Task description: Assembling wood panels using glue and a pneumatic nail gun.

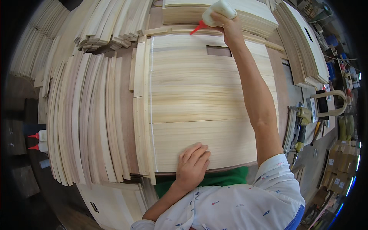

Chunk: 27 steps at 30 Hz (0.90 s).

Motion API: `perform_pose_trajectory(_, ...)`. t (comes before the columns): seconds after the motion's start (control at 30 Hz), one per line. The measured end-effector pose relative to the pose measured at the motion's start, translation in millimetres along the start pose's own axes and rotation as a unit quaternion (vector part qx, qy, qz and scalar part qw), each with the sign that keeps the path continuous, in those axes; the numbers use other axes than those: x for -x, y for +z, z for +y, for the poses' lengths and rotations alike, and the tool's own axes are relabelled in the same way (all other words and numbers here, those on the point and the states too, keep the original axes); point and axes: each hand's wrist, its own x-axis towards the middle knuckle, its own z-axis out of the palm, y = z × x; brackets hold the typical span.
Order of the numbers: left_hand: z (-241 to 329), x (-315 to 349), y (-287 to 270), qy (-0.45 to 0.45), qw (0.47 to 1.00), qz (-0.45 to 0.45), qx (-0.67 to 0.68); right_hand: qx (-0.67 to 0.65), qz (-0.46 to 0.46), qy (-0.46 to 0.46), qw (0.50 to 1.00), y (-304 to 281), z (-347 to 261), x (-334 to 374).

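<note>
A pale wooden panel [203,92] with a rectangular slot near its far right corner lies flat before me. Along its left edge runs a thin white line of glue [151,88]. At the panel's far edge my right hand [229,26] grips a white glue bottle [219,12], tilted so that its red nozzle points down and left, close to the wood. My left hand [193,165] rests on the near edge of the panel, fingers loosely spread and slightly bent, holding nothing. Narrow wooden strips [140,115] border the panel on the left.
Rows of wooden slats [86,115] stand at the left, with more slats [115,23] behind. Stacked panels [303,46] lie at the far right. A nail gun [304,115] sits right of the panel. Two red-tipped bottles [42,140] are at the far left.
</note>
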Motion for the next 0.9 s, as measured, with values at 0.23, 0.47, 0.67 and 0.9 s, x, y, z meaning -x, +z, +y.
perform_pose_trajectory(0.23,2,-1,2,0.008,1.000,-0.005,-0.011,0.015,0.064,-0.010,0.998,-78,-19,1)
perform_pose_trajectory(0.47,5,-1,3,-0.001,0.999,-0.016,-0.030,0.057,0.114,-0.043,0.991,-149,-41,3)
perform_pose_trajectory(0.67,8,-2,4,-0.005,0.999,-0.026,-0.040,0.136,0.144,-0.080,0.977,-209,-56,4)
perform_pose_trajectory(0.9,10,-1,6,-0.022,0.998,-0.023,-0.051,0.115,0.242,-0.089,0.959,-224,-77,13)
